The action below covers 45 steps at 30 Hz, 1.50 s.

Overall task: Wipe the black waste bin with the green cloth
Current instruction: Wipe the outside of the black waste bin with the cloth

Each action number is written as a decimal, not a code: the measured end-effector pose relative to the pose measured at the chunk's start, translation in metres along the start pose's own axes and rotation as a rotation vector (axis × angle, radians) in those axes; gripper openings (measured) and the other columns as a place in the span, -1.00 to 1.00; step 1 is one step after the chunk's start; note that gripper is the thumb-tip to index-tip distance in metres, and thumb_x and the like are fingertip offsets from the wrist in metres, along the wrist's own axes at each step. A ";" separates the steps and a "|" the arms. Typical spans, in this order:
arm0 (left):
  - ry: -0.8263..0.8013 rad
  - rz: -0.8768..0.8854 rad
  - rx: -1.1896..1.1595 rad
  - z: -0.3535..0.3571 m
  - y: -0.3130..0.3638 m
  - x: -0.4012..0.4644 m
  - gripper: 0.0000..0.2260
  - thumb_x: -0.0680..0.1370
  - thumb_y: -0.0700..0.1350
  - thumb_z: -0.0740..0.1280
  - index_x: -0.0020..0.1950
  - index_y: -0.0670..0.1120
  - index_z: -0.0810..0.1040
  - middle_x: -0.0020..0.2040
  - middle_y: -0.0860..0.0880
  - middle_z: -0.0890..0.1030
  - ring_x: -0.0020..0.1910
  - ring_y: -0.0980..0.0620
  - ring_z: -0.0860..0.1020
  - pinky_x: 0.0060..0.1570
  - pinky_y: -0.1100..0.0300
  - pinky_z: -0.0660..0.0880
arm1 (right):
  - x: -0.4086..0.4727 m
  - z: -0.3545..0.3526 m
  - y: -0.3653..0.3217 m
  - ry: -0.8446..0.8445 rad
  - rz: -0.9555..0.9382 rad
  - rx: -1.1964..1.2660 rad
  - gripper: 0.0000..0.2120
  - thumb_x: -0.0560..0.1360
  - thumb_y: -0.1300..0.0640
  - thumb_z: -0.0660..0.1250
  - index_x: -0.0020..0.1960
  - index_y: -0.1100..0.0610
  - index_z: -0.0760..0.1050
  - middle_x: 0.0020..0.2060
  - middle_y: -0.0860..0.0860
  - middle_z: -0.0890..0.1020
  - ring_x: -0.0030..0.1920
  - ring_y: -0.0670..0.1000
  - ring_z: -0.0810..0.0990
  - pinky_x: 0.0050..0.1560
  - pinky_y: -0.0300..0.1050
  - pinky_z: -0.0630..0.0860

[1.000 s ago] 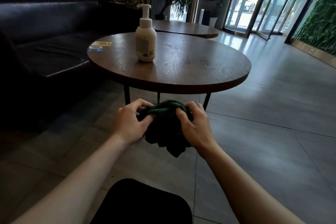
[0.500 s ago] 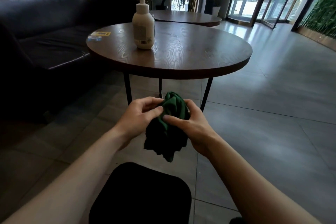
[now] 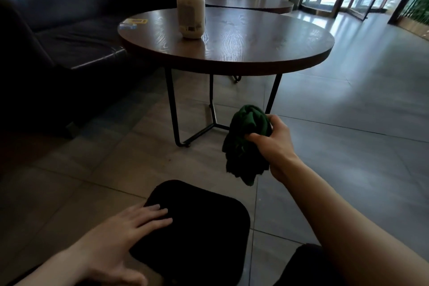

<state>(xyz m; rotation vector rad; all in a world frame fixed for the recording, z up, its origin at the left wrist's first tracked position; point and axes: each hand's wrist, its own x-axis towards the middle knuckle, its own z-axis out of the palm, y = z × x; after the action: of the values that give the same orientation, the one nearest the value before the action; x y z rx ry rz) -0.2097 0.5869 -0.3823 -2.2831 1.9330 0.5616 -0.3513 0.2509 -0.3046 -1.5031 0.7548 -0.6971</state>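
My left hand (image 3: 120, 237) lies flat, fingers straight, on the lid of the one black waste bin (image 3: 199, 227) at my feet, I judge to steady it. My right hand (image 3: 271, 144) grips the single bunched green cloth (image 3: 246, 141) just above, ready to wipe.

The waste bin (image 3: 199, 234) stands on the floor nearest me, my left hand (image 3: 116, 237) on its left edge. My right hand (image 3: 274, 144) holds the cloth (image 3: 246, 141) beyond it, to the right. Farther off stands the table (image 3: 243, 53), a pump bottle (image 3: 190, 10) on it, the sofa (image 3: 58, 30) to its left.
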 end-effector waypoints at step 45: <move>0.513 -0.146 -0.457 0.021 -0.088 0.173 -0.42 0.49 0.01 0.43 0.45 0.29 0.32 0.51 -0.02 0.28 0.52 -0.15 0.17 0.49 -0.17 0.21 | -0.036 0.099 0.152 0.057 -0.518 -0.545 -0.54 0.51 0.36 0.38 0.26 -0.08 0.43 0.08 -0.06 0.65 0.09 -0.05 0.64 0.07 -0.17 0.59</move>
<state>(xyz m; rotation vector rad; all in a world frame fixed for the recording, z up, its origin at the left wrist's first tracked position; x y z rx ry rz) -0.1072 0.4485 -0.4747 -3.0819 1.9623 0.4721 -0.3023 0.3339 -0.4626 -2.2275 0.6250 -0.9696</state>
